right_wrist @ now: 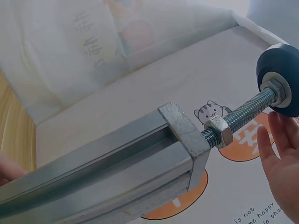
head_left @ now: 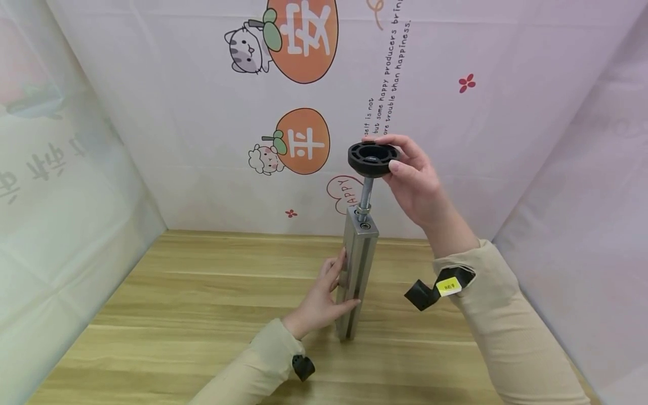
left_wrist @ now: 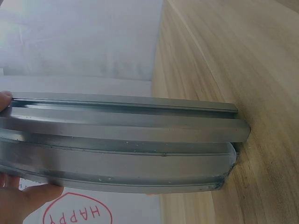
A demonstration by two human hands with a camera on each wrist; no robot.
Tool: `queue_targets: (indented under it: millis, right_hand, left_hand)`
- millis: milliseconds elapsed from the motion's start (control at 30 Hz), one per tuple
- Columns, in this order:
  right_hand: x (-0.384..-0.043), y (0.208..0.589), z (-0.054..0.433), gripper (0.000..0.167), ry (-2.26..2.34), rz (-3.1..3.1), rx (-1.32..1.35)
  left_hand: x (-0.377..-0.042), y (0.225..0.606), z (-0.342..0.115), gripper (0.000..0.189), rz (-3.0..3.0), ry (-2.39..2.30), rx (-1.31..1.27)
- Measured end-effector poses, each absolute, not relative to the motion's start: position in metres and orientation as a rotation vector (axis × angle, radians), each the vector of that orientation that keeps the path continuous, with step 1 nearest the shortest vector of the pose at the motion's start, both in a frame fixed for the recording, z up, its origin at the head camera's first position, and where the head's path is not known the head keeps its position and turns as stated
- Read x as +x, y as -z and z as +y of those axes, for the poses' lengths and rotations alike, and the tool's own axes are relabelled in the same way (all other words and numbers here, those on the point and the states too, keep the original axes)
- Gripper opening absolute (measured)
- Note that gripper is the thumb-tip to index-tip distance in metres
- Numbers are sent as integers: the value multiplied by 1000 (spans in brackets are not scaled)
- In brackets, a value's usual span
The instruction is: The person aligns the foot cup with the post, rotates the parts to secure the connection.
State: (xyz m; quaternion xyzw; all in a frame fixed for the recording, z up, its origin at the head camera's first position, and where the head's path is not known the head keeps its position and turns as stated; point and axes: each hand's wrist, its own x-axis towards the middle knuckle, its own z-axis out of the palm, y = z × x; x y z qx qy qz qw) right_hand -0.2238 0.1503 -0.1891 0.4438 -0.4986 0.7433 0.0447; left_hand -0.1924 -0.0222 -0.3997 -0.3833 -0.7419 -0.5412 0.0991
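A grooved aluminium profile (head_left: 358, 264) stands upright on the table, its lower end against the wood in the left wrist view (left_wrist: 140, 154). My left hand (head_left: 319, 301) grips it around the lower half, thumb on the near side. From its end plate (right_wrist: 187, 135) rises a threaded rod (right_wrist: 250, 112) with a hex nut (right_wrist: 218, 131) close to the plate. The rod carries a round black levelling foot (head_left: 360, 164), hollow side up. My right hand (head_left: 417, 185) holds that foot's rim between thumb and fingers.
Under the profile is a wood-grain table (head_left: 202, 304). A white printed cloth (head_left: 202, 185) hangs behind it, with pale cloth walls at left and right. Each sleeve bears a black wrist camera, the right one (head_left: 422, 293) hanging beside the forearm.
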Motion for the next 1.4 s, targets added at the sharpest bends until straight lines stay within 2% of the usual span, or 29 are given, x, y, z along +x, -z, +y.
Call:
queue_targets:
  millis: [433, 800, 1133, 1400]
  right_hand:
    - [-207, 183, 149, 41, -2091, -1631, 958]
    - [-191, 176, 140, 46, -1705, -1840, 665]
    - [-185, 178, 127, 53, -1398, -1844, 558]
    - [-188, 184, 122, 53, -1229, -1752, 602]
  left_hand:
    - [-191, 399, -21, 109, -2214, 1618, -1125]
    - [-190, 399, -21, 108, -2187, 1615, -1132]
    - [-190, 400, -21, 108, -2196, 1616, -1108]
    - [-192, 402, -20, 107, -2188, 1603, -1123]
